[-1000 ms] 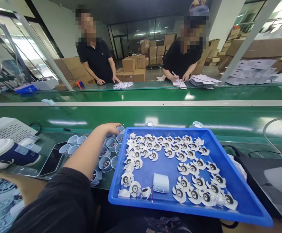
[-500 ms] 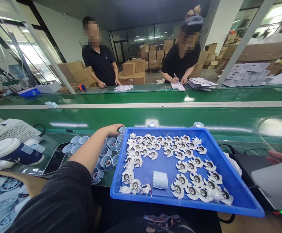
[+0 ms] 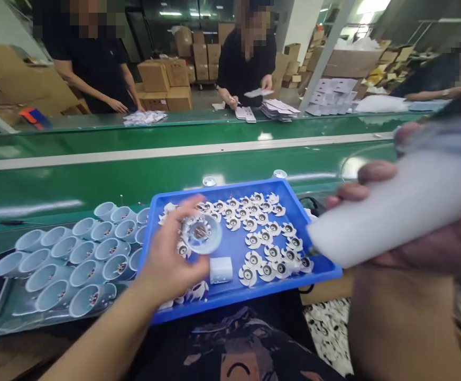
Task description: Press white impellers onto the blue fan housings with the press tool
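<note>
My left hand [image 3: 171,254] is raised over the left part of the blue tray [image 3: 317,269] and grips a small pale round cup [image 3: 201,233] with a motor part inside, its open side facing me. My right hand [image 3: 424,233] is close to the camera at the right and is wrapped round a white tapered tool [image 3: 393,211], whose tip points down at the tray's right side. Many small white fan impellers [image 3: 262,238] lie in the tray, along with one white cap [image 3: 221,269].
Several more pale cups [image 3: 75,259] stand in rows on the bench left of the tray. Beyond runs a green conveyor belt [image 3: 135,180]. Two people in black stand at the far side handling papers [image 3: 278,108]; cardboard boxes [image 3: 163,84] are stacked behind them.
My left hand has come back from the far cups with one cup and now holds it over the tray. My right hand has brought the white tool up into view. The camera has swung right.
</note>
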### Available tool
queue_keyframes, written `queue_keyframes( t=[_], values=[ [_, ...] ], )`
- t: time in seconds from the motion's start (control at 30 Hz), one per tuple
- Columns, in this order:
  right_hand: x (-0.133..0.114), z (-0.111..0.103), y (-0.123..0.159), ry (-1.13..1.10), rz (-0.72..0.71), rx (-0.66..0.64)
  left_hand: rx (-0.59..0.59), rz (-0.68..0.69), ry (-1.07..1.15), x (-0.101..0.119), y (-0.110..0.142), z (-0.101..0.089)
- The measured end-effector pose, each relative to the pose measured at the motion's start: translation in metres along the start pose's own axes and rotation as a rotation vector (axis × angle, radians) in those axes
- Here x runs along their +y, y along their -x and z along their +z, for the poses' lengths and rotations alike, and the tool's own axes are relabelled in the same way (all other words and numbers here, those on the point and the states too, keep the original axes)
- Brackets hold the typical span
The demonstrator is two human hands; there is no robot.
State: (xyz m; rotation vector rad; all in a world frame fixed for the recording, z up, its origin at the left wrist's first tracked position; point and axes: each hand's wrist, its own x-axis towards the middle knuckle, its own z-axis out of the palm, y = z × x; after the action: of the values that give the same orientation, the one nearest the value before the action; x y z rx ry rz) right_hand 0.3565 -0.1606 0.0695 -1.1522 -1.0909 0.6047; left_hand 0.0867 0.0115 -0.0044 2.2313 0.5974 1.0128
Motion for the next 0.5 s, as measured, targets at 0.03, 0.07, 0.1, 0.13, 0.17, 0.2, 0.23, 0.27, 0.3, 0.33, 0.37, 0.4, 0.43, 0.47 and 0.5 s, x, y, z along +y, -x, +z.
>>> queue_keyframes(
  t=[0.03, 0.07, 0.1, 0.13, 0.17, 0.2, 0.23, 0.27, 0.3, 0.33, 0.37, 0.4, 0.43, 0.47, 0.5],
  values=[
    [-0.008, 0.016, -0.007, -0.098, 0.009, -0.027, -0.116, 0.027, 0.027, 0.017, 0.008, 0.018],
    [-0.015, 0.031, -0.012, -0.155, 0.002, -0.038, -0.191, 0.042, 0.057, 0.03, 0.013, 0.033],
    [-0.019, 0.045, -0.016, -0.165, 0.012, -0.043, -0.243, 0.044, 0.079, 0.04, 0.014, 0.045],
    [-0.022, 0.057, -0.019, -0.136, 0.024, -0.017, -0.268, 0.049, 0.097, 0.047, 0.013, 0.053],
    [-0.023, 0.067, -0.02, -0.08, 0.061, 0.018, -0.273, 0.064, 0.105, 0.052, 0.011, 0.058],
    [-0.023, 0.075, -0.02, -0.013, 0.113, 0.054, -0.27, 0.087, 0.102, 0.054, 0.007, 0.06],
    [-0.021, 0.079, -0.018, 0.049, 0.158, 0.081, -0.263, 0.115, 0.093, 0.056, 0.004, 0.061],
    [-0.019, 0.082, -0.016, 0.091, 0.183, 0.091, -0.255, 0.141, 0.086, 0.057, 0.001, 0.061],
    [-0.017, 0.082, -0.014, 0.105, 0.183, 0.078, -0.247, 0.159, 0.085, 0.059, -0.001, 0.061],
    [-0.015, 0.08, -0.012, 0.09, 0.154, 0.046, -0.243, 0.166, 0.088, 0.06, -0.002, 0.06],
    [-0.014, 0.078, -0.01, 0.053, 0.113, 0.006, -0.238, 0.166, 0.091, 0.061, -0.003, 0.06],
    [-0.013, 0.077, -0.009, 0.013, 0.073, -0.021, -0.236, 0.162, 0.088, 0.063, -0.003, 0.061],
    [-0.013, 0.075, -0.008, -0.015, 0.053, -0.03, -0.233, 0.16, 0.08, 0.064, -0.003, 0.061],
    [-0.014, 0.075, -0.008, -0.022, 0.056, -0.015, -0.229, 0.161, 0.065, 0.064, -0.002, 0.062],
    [-0.014, 0.076, -0.008, -0.014, 0.073, 0.026, -0.224, 0.165, 0.048, 0.065, -0.002, 0.062]
  ],
)
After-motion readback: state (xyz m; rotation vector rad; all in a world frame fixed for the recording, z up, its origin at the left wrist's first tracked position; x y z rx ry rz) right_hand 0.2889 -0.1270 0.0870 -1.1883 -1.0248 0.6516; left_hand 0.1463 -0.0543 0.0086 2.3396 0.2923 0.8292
